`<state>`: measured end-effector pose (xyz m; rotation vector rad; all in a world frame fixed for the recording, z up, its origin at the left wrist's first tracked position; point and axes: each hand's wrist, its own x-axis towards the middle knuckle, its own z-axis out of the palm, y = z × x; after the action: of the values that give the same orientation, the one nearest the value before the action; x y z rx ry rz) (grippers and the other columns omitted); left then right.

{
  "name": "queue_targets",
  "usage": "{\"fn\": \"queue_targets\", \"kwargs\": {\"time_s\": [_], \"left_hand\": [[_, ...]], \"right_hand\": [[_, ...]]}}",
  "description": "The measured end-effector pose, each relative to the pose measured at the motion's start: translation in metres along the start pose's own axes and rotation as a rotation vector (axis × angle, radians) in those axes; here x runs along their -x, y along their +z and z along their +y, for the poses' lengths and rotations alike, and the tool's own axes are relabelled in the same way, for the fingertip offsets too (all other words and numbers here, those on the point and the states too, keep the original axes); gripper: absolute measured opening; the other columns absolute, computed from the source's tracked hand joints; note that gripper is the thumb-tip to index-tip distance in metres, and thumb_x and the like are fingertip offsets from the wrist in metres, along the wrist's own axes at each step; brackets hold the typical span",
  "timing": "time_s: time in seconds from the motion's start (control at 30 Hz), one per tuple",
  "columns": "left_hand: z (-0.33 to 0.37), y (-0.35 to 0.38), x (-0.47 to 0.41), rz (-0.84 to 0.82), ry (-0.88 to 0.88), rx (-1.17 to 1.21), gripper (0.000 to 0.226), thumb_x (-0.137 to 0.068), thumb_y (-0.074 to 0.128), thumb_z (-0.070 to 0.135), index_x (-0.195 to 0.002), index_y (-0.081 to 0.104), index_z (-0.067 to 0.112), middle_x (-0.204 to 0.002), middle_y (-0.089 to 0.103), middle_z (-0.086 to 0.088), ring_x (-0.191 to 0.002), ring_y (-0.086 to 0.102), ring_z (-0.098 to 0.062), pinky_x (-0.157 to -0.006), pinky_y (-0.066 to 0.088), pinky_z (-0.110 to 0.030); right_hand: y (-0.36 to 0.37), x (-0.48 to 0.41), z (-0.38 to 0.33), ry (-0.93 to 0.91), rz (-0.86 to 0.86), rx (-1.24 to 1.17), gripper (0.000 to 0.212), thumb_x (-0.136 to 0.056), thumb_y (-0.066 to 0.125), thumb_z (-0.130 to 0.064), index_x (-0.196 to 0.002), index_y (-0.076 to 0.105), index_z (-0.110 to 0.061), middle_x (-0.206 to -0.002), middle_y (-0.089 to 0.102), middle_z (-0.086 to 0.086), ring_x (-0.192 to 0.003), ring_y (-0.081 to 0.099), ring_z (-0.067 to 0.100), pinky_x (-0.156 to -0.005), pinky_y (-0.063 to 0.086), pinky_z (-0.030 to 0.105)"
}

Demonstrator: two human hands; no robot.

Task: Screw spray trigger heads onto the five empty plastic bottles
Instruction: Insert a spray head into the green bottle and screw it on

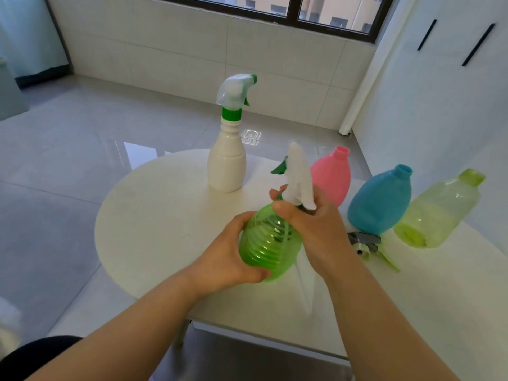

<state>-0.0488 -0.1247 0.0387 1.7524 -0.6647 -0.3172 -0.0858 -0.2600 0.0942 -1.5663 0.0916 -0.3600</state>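
My left hand (233, 254) grips the body of a ribbed green bottle (270, 243) above the white table (154, 215). My right hand (313, 224) is closed around the neck, holding a white spray trigger head (298, 177) on top of it; the collar is hidden by my fingers. A white bottle (226, 160) with a white and green trigger head fitted stands at the back. A pink bottle (332, 177), a blue bottle (380, 202) and a pale yellow-green bottle (437, 210) stand open-necked to the right.
A loose trigger head (368, 244) with a green dip tube lies on the table in front of the blue bottle. A white cabinet (439, 92) stands close behind the bottles on the right. Glossy tiled floor lies beyond the table's round left edge.
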Motion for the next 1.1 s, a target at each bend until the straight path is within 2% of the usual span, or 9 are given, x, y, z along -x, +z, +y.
{"fn": "queue_targets", "kwargs": {"time_s": [0.1, 0.17, 0.3, 0.4, 0.53, 0.63, 0.77, 0.87, 1.1], "left_hand": [[0.001, 0.005, 0.002, 0.106, 0.027, -0.02, 0.082, -0.036, 0.073, 0.034, -0.104, 0.028, 0.043, -0.117, 0.04, 0.006, -0.103, 0.044, 0.005, -0.078, 0.035, 0.004], [0.003, 0.007, 0.004, 0.112, 0.027, -0.002, 0.079, -0.04, 0.074, 0.026, -0.103, 0.029, 0.043, -0.12, 0.039, 0.001, -0.103, 0.047, 0.002, -0.077, 0.039, 0.002], [0.009, 0.001, 0.005, 0.024, 0.002, 0.139, 0.071, -0.043, 0.073, 0.019, -0.101, 0.037, 0.038, -0.106, 0.053, 0.007, -0.086, 0.058, 0.01, -0.067, 0.045, -0.002], [0.013, -0.003, 0.007, -0.059, -0.01, 0.228, 0.073, -0.036, 0.073, 0.028, -0.102, 0.042, 0.034, -0.1, 0.057, 0.013, -0.082, 0.059, 0.014, -0.067, 0.047, -0.005], [0.011, 0.002, 0.01, 0.065, 0.019, 0.112, 0.073, -0.043, 0.075, 0.019, -0.102, 0.038, 0.04, -0.102, 0.054, 0.017, -0.086, 0.055, 0.019, -0.068, 0.042, 0.0], [0.014, 0.003, 0.012, 0.015, 0.008, 0.091, 0.073, -0.043, 0.075, 0.019, -0.104, 0.039, 0.039, -0.103, 0.054, 0.017, -0.087, 0.054, 0.019, -0.069, 0.042, 0.001], [0.019, -0.009, 0.012, -0.188, -0.03, 0.289, 0.082, -0.038, 0.072, 0.029, -0.115, 0.044, 0.026, -0.11, 0.06, 0.003, -0.097, 0.061, 0.001, -0.077, 0.049, -0.014], [0.022, -0.011, 0.014, -0.273, -0.025, 0.255, 0.088, -0.04, 0.072, 0.031, -0.121, 0.041, 0.023, -0.117, 0.058, -0.002, -0.105, 0.059, -0.008, -0.084, 0.05, -0.021], [0.024, 0.006, 0.018, 0.02, 0.058, 0.123, 0.071, -0.044, 0.074, 0.013, -0.104, 0.041, 0.033, -0.1, 0.056, 0.015, -0.087, 0.056, 0.015, -0.068, 0.043, -0.002]], "right_hand": [[-0.004, -0.004, 0.003, 0.144, 0.179, -0.074, 0.026, -0.073, 0.066, -0.015, -0.093, 0.063, 0.001, -0.081, 0.069, 0.011, -0.064, 0.061, 0.007, -0.061, 0.052, 0.022], [-0.003, -0.004, 0.002, 0.157, 0.179, -0.041, 0.016, -0.073, 0.063, -0.022, -0.081, 0.065, -0.008, -0.092, 0.069, 0.016, -0.069, 0.062, 0.008, -0.064, 0.052, 0.023], [-0.004, -0.004, -0.002, 0.103, 0.001, -0.131, 0.016, -0.084, 0.054, -0.017, -0.085, 0.064, -0.03, -0.097, 0.068, -0.014, -0.1, 0.062, 0.007, -0.087, 0.05, 0.025], [-0.012, -0.004, -0.007, 0.097, -0.111, -0.21, 0.024, -0.082, 0.054, -0.01, -0.077, 0.071, -0.027, -0.083, 0.074, -0.016, -0.086, 0.067, 0.001, -0.072, 0.054, 0.017], [-0.004, -0.002, -0.002, 0.035, 0.155, -0.095, 0.013, -0.072, 0.068, -0.009, -0.076, 0.064, -0.02, -0.058, 0.069, -0.014, -0.058, 0.063, -0.001, -0.054, 0.051, 0.014], [0.002, -0.002, 0.001, 0.071, 0.269, 0.026, 0.021, -0.068, 0.072, -0.018, -0.083, 0.061, -0.01, -0.066, 0.064, -0.003, -0.059, 0.06, 0.006, -0.053, 0.05, 0.015], [-0.01, -0.001, -0.007, 0.21, -0.1, -0.13, 0.033, -0.064, 0.075, -0.037, -0.092, 0.062, -0.026, -0.101, 0.07, -0.002, -0.097, 0.065, 0.016, -0.085, 0.053, 0.033], [-0.014, 0.004, -0.01, 0.176, -0.269, -0.169, 0.014, -0.069, 0.058, -0.028, -0.073, 0.072, -0.026, -0.087, 0.074, -0.008, -0.093, 0.066, 0.017, -0.083, 0.055, 0.032], [-0.002, -0.001, -0.008, 0.108, -0.032, -0.153, 0.024, -0.075, 0.06, -0.011, -0.055, 0.067, -0.023, -0.085, 0.075, -0.013, -0.087, 0.068, 0.008, -0.078, 0.054, 0.027]]}}
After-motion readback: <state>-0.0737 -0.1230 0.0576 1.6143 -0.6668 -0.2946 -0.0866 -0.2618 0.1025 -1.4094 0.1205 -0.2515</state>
